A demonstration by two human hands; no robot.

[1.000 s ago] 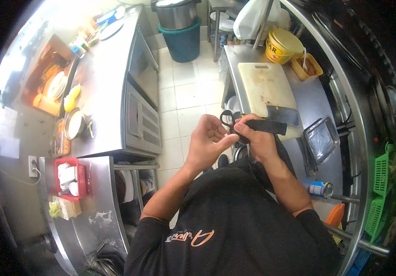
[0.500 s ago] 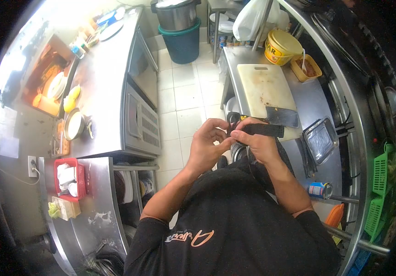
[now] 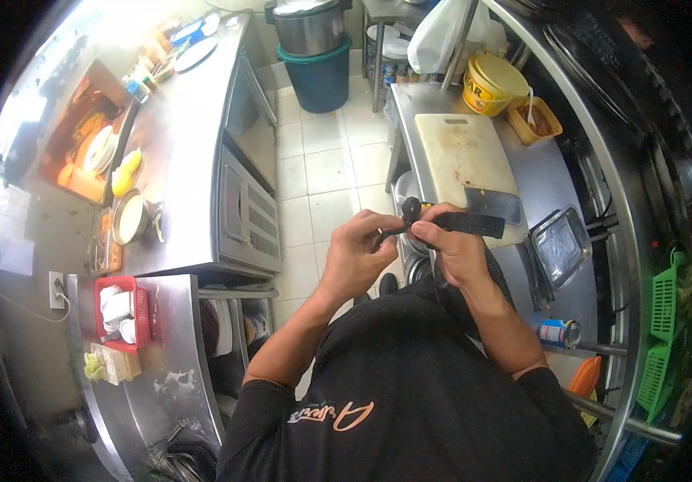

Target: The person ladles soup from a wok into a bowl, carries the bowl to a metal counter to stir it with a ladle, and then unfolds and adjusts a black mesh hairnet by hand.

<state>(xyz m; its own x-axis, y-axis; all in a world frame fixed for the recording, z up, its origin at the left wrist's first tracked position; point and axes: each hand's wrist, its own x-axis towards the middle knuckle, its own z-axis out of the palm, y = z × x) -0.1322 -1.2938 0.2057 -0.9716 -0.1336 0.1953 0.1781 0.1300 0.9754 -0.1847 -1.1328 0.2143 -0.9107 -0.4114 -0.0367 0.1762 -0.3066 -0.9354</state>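
Both of my hands hold a black strap (image 3: 474, 224) in front of my belly. Its wide flat end sticks out to the right past my right hand (image 3: 460, 251), whose thumb and fingers pinch it. My left hand (image 3: 360, 251) is closed, with thumb and fingers curled around a thinner black part of the strap. Between the hands, a dark rounded piece (image 3: 411, 209) stands up from it. Just beyond my right hand lies a cleaver (image 3: 495, 204) with a dark blade, resting on the white cutting board (image 3: 457, 153).
On the right counter are a yellow tub (image 3: 484, 90), a food container (image 3: 540, 122), a metal tray (image 3: 560, 243) and a can (image 3: 559, 332). At left, a pan (image 3: 131, 218) and a red basket (image 3: 142, 313) sit on steel counters. A green bin (image 3: 314, 84) stands beyond the tiled floor.
The strap has turned in my hands, and its flat end reaches slightly farther right. My left hand has shifted a little left, opening a wider gap, and the dark rounded piece now stands out.
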